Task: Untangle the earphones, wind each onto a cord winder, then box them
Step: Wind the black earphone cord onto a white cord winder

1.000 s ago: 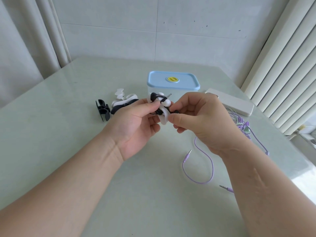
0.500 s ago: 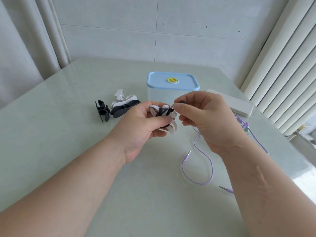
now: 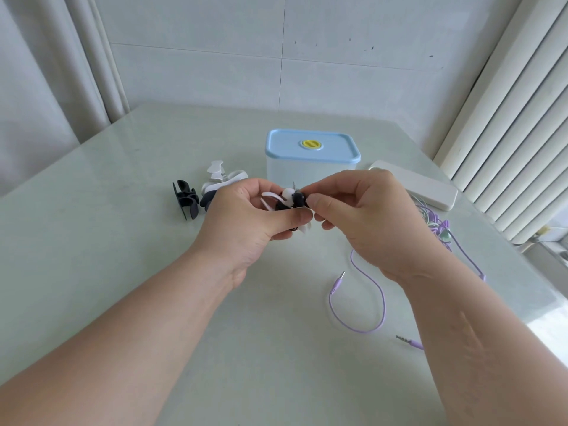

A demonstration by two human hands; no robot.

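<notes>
While the left hand (image 3: 246, 219) grips the white cord winder (image 3: 302, 230) in curled fingers above the table (image 3: 123, 241), the right hand (image 3: 362, 216) pinches the black earbud (image 3: 297, 198) between thumb and forefinger, right against the winder's top. The black earphones (image 3: 281, 207) look almost fully wound, so the step in hand is likely tucking in this last end. To do it well, the bud wants seating in the winder's slot with the cord taut, or the turns may loosen; the left thumb should pin the wound turns meanwhile. Whether the second bud is already secured cannot be told, since the hands hide it. The box (image 3: 310, 176) stands just behind the hands with its blue lid (image 3: 312, 136) on, so it needs opening before anything goes in. The purple earphones (image 3: 368, 302) lie unwound on the table to the right, their far end tangled, and spare winders (image 3: 184, 198) wait near the left hand
</notes>
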